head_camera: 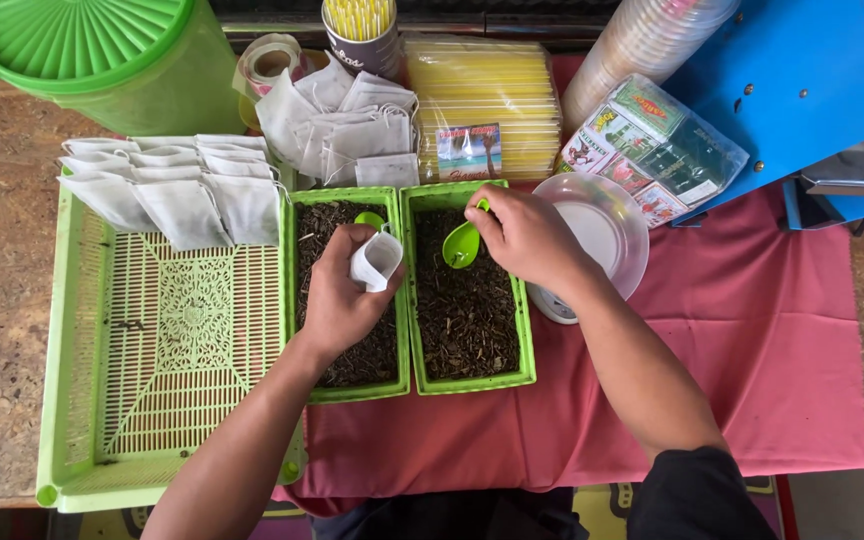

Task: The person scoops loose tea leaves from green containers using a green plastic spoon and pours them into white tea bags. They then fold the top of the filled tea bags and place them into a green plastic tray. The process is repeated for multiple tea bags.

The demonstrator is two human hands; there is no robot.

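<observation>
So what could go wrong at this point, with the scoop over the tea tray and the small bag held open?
Loose tea could spill: the left hand holds the small white filter bag with a narrow mouth, while the green scoop in the right hand is wider than that opening.

The right forearm lies close to the clear plastic bowl on the scale, so a backward swing might knock it.

Spilled leaves may land on the red cloth.

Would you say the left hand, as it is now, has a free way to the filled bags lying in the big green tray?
Probably yes: the left hand holds an open bag, but nothing lies between it and the filled bags in the green tray.
</observation>
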